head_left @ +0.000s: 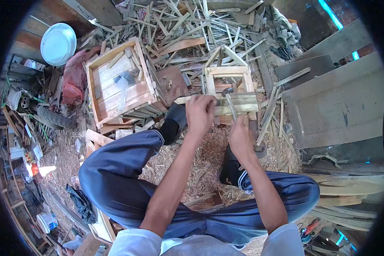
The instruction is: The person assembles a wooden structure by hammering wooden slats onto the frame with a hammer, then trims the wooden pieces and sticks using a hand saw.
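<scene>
My right hand (242,133) is wrapped round the handle of a hammer (231,104), whose dark head lies over the wooden slats. My left hand (200,112) is closed at the left part of the slats, fingers bent together; what it pinches is too small to make out. The pale slats (243,103) lie across the near side of a small wooden frame (227,70) standing on the floor between my feet.
On the left stands a large wooden crate (119,81) with a plastic bag (123,87) on it. Scrap sticks (187,25) pile up behind. A white basin (58,44) is at the upper left, a large board (337,102) at the right.
</scene>
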Available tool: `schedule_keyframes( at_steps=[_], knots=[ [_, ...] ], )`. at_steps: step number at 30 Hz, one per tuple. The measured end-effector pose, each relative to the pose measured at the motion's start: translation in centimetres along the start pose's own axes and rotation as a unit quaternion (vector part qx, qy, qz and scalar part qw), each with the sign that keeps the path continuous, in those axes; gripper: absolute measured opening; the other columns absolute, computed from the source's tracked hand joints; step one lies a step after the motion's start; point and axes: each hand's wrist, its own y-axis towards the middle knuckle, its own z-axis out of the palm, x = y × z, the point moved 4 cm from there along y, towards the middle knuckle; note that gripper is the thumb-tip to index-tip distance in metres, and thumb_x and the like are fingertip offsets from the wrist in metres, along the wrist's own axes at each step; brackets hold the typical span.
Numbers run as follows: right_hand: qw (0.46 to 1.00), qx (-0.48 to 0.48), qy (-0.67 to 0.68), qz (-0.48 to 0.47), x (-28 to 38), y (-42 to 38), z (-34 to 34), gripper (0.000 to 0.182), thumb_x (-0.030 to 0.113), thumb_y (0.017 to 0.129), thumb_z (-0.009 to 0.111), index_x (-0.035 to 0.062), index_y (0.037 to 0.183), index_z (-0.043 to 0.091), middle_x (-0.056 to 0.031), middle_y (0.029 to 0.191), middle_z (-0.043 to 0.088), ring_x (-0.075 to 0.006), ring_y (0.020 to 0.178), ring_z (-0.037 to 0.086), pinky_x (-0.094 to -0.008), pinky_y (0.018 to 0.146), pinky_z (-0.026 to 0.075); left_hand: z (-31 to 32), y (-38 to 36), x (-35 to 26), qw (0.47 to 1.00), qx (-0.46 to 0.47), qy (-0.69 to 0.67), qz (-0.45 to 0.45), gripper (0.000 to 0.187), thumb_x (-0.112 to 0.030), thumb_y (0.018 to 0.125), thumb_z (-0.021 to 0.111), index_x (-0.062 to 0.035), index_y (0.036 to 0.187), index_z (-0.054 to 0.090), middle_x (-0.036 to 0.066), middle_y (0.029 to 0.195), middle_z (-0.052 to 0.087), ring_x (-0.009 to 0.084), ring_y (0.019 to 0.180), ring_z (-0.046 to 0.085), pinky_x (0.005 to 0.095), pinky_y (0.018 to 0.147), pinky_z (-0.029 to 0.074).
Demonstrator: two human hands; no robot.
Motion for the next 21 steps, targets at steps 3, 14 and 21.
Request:
schedule_keyframes(
  at_steps=[3,14,21],
  knots=[
    [1.000,0.009,0.016,0.008,0.1,0.0,-0.4,0.022,0.017,0.097,0.042,-0.0049,0.098,0.041,-0.0304,0.067,0.060,-0.0480,0.064,0.061,-0.0550,0.054,0.048,-0.2,1.1,3.6,0.947,-0.072,-0.244,-0.198,0.011,-0.008,0.087,0.062,-0.0022,0.097,0.063,0.003,0.081,0.065,0.0131,0.072,0.057,0.0290,0.067,0.044],
    [0.999,0.008,0.046,0.010,-0.1,0.2,-0.5,0.021,0.015,0.096,0.045,-0.0061,0.098,0.042,-0.0312,0.070,0.060,-0.0480,0.066,0.061,-0.0547,0.055,0.049,0.6,2.2,5.0,0.934,0.020,-0.282,-0.220,0.016,-0.013,0.087,0.064,0.0009,0.094,0.066,0.004,0.081,0.066,0.0089,0.074,0.058,0.0244,0.070,0.046],
    [0.998,0.021,0.057,0.015,-0.9,0.3,0.0,0.023,0.015,0.096,0.046,-0.0068,0.100,0.042,-0.0311,0.075,0.061,-0.0479,0.068,0.061,-0.0541,0.057,0.051,1.9,1.8,5.3,0.975,0.032,-0.149,-0.163,0.015,-0.013,0.084,0.068,0.0005,0.092,0.069,0.009,0.083,0.069,0.0132,0.074,0.061,0.0276,0.070,0.047]
  ],
)
